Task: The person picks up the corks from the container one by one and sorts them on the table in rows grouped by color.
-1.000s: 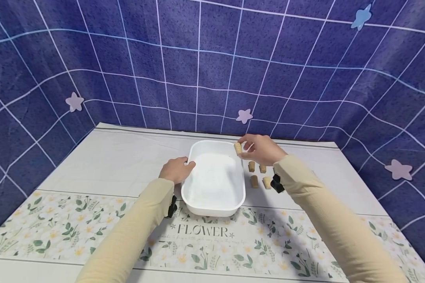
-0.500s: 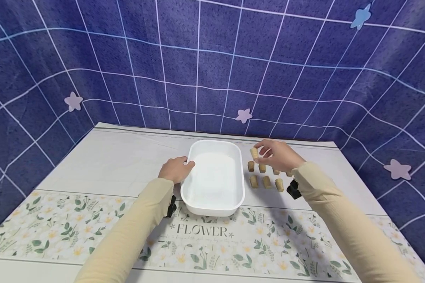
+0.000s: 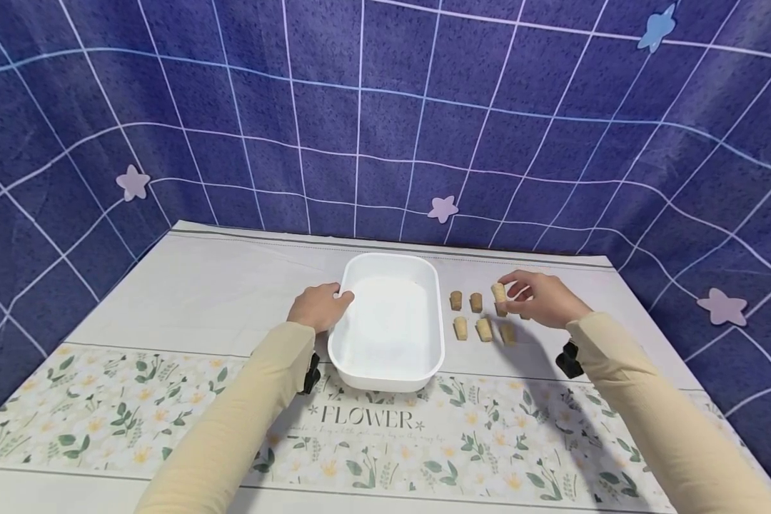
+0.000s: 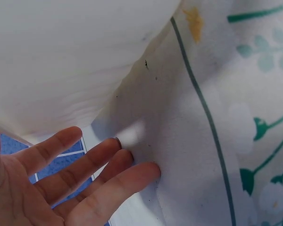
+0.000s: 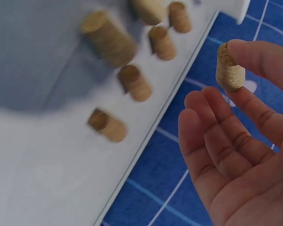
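A white plastic tub [image 3: 388,382] stands in the middle of the table in the head view. At its left side, my left hand [image 3: 319,308] holds the rim, thumb over the edge. The left wrist view shows the other fingers [image 4: 75,179] loosely extended along the tub's outer wall [image 4: 61,61]. My right hand [image 3: 542,300] pinches a tapered cork [image 5: 232,77] between thumb and forefinger, its other fingers bent loosely. That cork is raised above two short rows of corks right of the tub, such as a darker one [image 3: 456,300] and a paler one [image 3: 460,328].
White cloth with a floral band [image 3: 167,414] covers the table [image 3: 212,285]. Behind it and at the sides hangs a blue grid-patterned curtain [image 3: 283,114] with star shapes. The right hand partly hides the rightmost cork [image 3: 525,315] of the back row.
My right hand has moved right and slightly toward me, away from the tub, with the cork pinched throughout. More of the corks on the table show. The left hand and tub have stayed put.
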Demonstrator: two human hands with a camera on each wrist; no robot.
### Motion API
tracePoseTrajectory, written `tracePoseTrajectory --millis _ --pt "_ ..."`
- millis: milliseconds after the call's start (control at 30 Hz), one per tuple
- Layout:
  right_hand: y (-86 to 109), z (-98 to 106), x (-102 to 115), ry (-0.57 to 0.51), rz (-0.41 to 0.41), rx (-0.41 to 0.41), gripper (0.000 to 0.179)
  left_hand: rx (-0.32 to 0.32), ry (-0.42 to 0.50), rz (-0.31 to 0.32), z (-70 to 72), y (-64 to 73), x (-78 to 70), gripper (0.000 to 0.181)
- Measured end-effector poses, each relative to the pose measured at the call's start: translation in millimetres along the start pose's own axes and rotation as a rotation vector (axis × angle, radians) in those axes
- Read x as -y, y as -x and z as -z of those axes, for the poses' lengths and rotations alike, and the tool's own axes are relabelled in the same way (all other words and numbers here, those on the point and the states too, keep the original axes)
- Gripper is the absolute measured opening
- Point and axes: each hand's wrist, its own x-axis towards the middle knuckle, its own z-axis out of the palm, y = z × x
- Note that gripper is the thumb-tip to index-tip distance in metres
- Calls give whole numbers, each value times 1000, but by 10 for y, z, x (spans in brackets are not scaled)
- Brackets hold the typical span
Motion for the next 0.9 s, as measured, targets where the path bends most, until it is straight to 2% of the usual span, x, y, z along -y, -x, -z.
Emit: tracePoseTrajectory --millis 367,600,900 --pt "144 -42 -372 11 -29 -9 42 -1 -7 -3 4 4 1 63" --pt "208 -74 -498 12 -43 -10 41 3 -6 1 2 8 -8 62" --pt "296 -134 -622 4 -103 36 43 5 -12 3 17 28 -33 62"
